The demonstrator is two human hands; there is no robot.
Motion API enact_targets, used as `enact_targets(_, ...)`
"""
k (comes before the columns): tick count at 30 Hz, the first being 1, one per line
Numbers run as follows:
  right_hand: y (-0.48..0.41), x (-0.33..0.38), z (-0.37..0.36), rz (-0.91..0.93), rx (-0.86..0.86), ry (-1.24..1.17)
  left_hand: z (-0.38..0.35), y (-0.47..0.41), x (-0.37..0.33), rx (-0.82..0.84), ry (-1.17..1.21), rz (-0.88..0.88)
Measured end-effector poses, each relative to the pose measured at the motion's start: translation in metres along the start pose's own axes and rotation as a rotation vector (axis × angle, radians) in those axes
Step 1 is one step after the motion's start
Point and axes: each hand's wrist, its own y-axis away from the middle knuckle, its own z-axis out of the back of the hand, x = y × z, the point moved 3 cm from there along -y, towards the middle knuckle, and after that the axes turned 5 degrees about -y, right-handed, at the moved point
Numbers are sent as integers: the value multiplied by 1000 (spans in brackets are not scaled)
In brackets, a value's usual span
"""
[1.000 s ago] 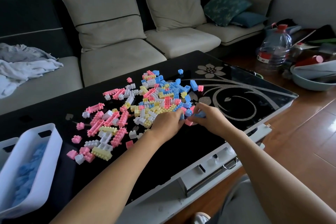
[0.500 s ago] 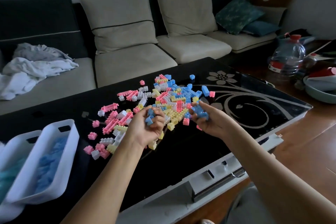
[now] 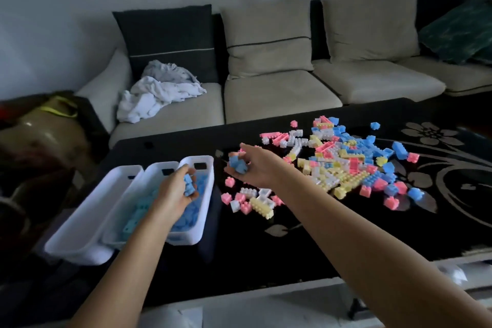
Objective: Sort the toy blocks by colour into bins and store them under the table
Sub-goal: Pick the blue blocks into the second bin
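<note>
A mixed pile of toy blocks (image 3: 343,165), pink, blue, yellow and white, lies on the black glass table (image 3: 266,253). At the table's left end stand three white bins side by side. The right bin (image 3: 206,194) holds blue blocks, and so does the middle bin (image 3: 127,224). The left bin (image 3: 87,218) shows no contents from here. My left hand (image 3: 177,192) hovers over the right bin, closed on blue blocks (image 3: 188,185). Just right of that bin, above the table, my right hand (image 3: 253,168) grips more blue blocks (image 3: 237,164).
A beige sofa (image 3: 279,93) with cushions runs behind the table, with crumpled white cloth (image 3: 159,93) on its left seat. A dark bag (image 3: 45,130) sits left of the table. Loose pink and white blocks (image 3: 247,200) lie between the bins and the pile.
Both hands left the pile with blue blocks and swung left toward the bins. The view turned left with them, so the bins now sit near the middle.
</note>
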Motion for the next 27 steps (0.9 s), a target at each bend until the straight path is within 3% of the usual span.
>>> enact_targets(7, -12, -26, -61, -23, 37, 365, 17, 0, 2, -155, -346, -49)
enact_targets(9, -19, -22, -54, 7, -127, 302, 17, 5, 2, -141, -467, -22)
enact_targets(10, -19, -19, -53, 122, -110, 498, 15, 8, 0, -140, -505, -24)
enact_targets(13, 0, -5, -55, 160, 68, 569, 2, 22, -10, -123, -561, -124)
enact_targets(17, 33, 33, -26, 323, 32, 737, -35, 44, -22, 18, -537, -454)
enact_targets(20, 65, 63, 16, 472, -36, 963, -75, 53, -15, 172, -533, -535)
enact_targets(27, 123, 124, 143, 537, -384, 1137, -182, 69, 27, 479, -814, -679)
